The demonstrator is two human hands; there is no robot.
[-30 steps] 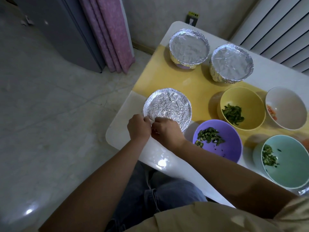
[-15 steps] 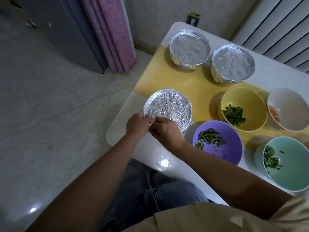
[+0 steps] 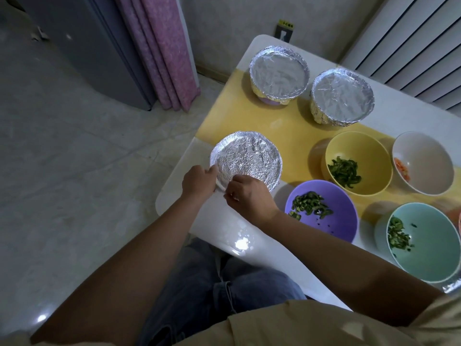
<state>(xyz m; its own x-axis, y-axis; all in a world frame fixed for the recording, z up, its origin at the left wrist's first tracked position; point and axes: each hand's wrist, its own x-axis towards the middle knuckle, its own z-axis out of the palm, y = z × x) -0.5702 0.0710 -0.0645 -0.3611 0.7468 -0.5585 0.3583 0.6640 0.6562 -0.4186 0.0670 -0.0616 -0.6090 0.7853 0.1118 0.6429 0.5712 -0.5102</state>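
At 7 o'clock on the foil-covered bowl [image 3: 247,158], left hand [image 3: 198,182] and right hand [image 3: 249,197] pinch its foil edge; fingertips mostly hidden, contents covered.

Dim indoor scene, light coming in from the right

The yellow bowl [image 3: 369,151] is throwing a soft shadow leftward across the tabletop [image 3: 282,126], whose white near part is giving off 1 hard glare spot; a weaker glint is showing on the floor [image 3: 74,196]. The crumpled foil cover [image 3: 249,156] is glittering, and 2 smoother foil covers [image 3: 279,71] [image 3: 343,96] are gleaming evenly. The forearms [image 3: 149,258] are sitting in deep shade. The wide lens is bowing the slatted wall [image 3: 411,46] and curtain [image 3: 164,46] near the edges.
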